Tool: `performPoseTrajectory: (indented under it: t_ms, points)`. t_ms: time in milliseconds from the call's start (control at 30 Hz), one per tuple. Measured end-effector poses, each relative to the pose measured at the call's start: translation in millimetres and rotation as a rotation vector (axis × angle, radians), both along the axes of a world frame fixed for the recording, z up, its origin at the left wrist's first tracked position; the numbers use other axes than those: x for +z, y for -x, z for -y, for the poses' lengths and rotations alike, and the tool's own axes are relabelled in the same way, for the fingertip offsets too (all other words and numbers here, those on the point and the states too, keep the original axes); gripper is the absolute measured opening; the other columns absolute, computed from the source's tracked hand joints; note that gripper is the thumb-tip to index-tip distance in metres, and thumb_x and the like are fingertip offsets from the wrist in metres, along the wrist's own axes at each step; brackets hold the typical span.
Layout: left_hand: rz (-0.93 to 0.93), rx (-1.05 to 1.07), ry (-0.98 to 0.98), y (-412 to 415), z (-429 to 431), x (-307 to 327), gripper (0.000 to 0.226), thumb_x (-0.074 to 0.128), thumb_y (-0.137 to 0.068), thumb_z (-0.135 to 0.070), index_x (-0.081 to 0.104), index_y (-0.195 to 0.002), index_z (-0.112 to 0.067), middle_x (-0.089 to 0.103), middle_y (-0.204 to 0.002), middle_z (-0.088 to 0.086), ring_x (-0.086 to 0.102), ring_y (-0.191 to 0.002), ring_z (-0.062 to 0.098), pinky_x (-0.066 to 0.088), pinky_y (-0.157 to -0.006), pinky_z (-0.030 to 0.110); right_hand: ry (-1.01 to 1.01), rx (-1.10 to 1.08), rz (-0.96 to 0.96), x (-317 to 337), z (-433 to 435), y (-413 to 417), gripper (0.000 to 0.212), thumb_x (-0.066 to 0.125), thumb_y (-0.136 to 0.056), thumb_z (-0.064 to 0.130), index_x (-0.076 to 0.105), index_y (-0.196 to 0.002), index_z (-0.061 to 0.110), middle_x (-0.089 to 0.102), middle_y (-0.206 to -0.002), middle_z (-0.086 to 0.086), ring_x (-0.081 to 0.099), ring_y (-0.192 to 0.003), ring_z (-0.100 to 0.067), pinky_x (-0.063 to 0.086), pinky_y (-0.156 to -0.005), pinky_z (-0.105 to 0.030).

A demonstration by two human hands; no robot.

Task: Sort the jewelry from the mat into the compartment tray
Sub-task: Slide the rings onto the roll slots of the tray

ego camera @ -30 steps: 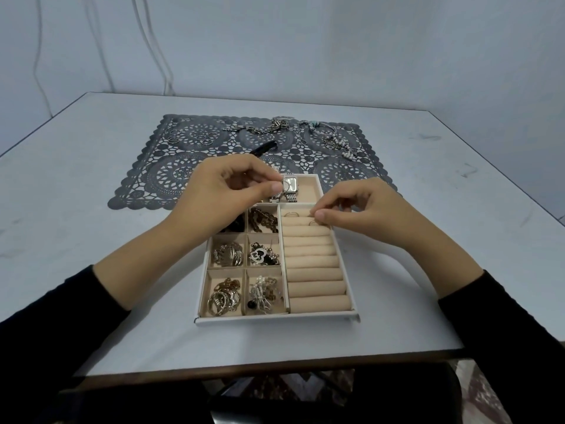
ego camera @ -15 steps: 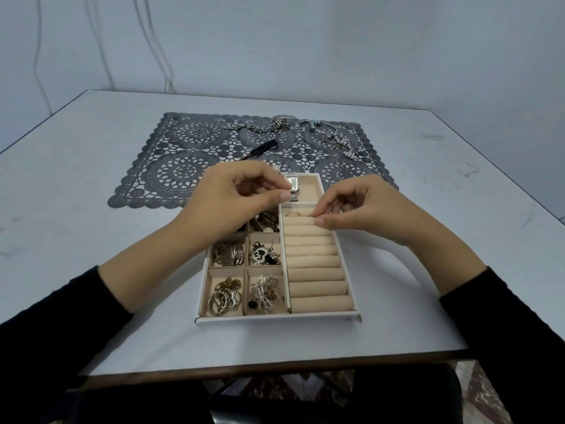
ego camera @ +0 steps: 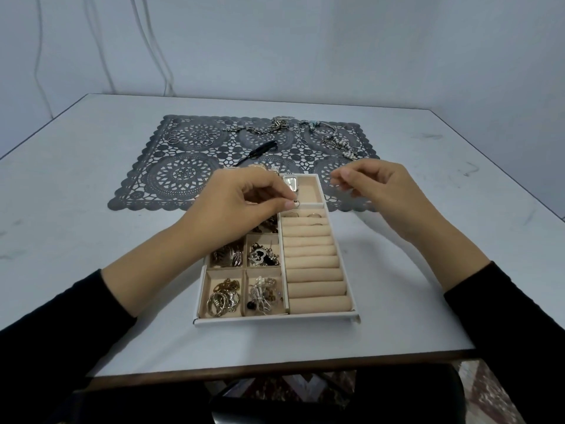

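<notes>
A white compartment tray (ego camera: 275, 321) with beige lining lies in front of me, and its left cells hold mixed jewelry. My left hand (ego camera: 244, 203) hovers over the tray's upper left and pinches a small ring (ego camera: 296, 204) between thumb and forefinger. Beside it, a silver watch (ego camera: 290, 184) lies in the top compartment. The top slots of the ring rolls (ego camera: 315, 261) hold two rings (ego camera: 315, 216). My right hand (ego camera: 379, 188) hangs above the tray's top right corner with its fingers loosely curled and nothing visible in them. Behind the tray is the grey lace mat (ego camera: 183, 169).
On the mat, small rings (ego camera: 203, 138) lie at the far left, chains (ego camera: 275, 127) at the far middle and beaded bracelets (ego camera: 339, 140) at the far right. A black feather-like piece (ego camera: 260, 149) lies mid-mat. The table's front edge is just below the tray.
My right hand has lifted off the ring rolls and moved up and to the right. My left hand shifted slightly right, so the small ring now shows at its fingertips.
</notes>
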State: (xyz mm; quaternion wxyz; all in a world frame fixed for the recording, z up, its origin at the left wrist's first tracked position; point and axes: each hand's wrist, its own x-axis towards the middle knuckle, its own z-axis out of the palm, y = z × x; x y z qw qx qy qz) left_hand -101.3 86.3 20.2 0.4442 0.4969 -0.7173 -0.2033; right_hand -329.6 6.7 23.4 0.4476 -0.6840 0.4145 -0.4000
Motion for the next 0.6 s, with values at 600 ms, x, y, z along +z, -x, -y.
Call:
performPoseTrajectory:
  t_ms: [600]
  points:
    - [0.394,-0.146,0.033,3,6,3,0.009,0.073,-0.087,-0.020,0.077,-0.095,-0.020,0.071,-0.088,-0.008,0.067,-0.079,0.007,0.056,-0.070,0.032,0.307,-0.123,-0.750,-30,20,0,0.038,0.046,-0.099,0.030,0.048,-0.134,0.016,0.052,-0.136,-0.004,0.038,-0.132,-0.018,0.022,-0.080,-0.013]
